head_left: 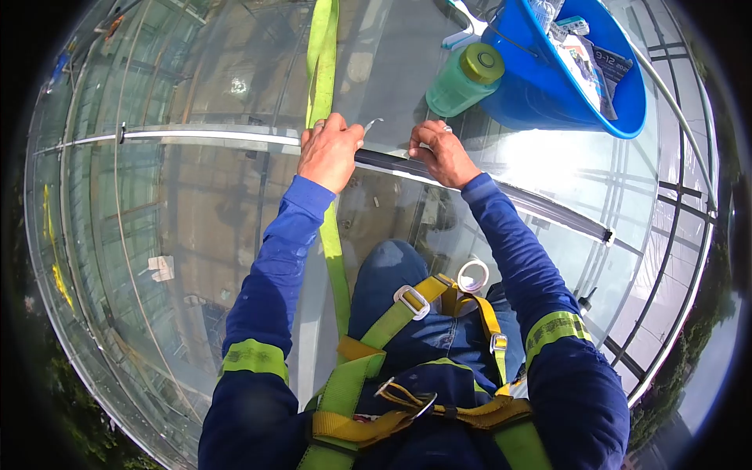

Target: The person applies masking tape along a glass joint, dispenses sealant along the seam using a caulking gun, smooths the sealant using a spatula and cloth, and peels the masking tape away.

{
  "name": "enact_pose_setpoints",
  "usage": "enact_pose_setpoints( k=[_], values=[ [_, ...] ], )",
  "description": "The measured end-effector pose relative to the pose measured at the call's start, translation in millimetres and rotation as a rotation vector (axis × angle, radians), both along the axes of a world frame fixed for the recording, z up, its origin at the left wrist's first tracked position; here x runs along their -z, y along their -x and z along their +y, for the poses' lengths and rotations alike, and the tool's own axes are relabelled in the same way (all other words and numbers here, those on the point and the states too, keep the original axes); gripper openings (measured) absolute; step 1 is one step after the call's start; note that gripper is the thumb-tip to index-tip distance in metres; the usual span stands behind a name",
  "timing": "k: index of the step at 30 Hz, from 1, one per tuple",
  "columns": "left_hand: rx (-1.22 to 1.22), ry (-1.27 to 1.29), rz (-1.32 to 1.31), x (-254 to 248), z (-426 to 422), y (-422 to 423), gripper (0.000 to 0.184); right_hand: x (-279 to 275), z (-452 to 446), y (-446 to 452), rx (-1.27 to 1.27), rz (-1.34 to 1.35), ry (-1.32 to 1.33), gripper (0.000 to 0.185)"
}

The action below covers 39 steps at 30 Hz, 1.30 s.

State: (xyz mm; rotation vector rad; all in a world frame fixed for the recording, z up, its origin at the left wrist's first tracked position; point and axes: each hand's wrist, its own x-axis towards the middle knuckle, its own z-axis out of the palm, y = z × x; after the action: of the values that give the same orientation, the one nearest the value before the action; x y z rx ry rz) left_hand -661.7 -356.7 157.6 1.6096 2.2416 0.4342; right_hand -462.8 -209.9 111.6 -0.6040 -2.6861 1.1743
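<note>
My left hand [329, 153] is closed at the long joint strip [227, 138] between the glass panes, beside the green strap. A small curled whitish strip [374, 123] sticks out from its fingertips. My right hand [445, 153] is closed, thumb and fingers pressed together, just above the dark part of the joint [540, 206]; what it pinches, if anything, is too small to make out. A roll of white tape [473, 276] rests by my lap.
A blue bucket [517, 102] holding papers and packets lies tilted at the upper right, next to a green bottle with a yellow-green lid [462, 78]. The green strap [321, 63] runs across the glass. A harness [407, 307] crosses my lap. A cable [125, 211] lies left.
</note>
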Motion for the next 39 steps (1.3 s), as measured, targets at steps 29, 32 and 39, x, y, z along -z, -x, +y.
enact_pose_setpoints(
  k=[29,32,39],
  values=[
    [0.393,-0.184,-0.964,-149.9,149.3,-286.6,0.024,-337.4,-0.2,-365.7,0.458,0.375,-0.552,0.010],
    [0.328,-0.165,-0.720,-71.3,185.9,-332.7,0.021,-389.9,5.0,-448.5,0.538,0.419,-0.478,0.018],
    [0.283,0.024,-0.477,49.0,250.9,-490.1,0.020,-496.2,47.7,-593.9,0.314,0.004,-1.155,0.009]
  ],
)
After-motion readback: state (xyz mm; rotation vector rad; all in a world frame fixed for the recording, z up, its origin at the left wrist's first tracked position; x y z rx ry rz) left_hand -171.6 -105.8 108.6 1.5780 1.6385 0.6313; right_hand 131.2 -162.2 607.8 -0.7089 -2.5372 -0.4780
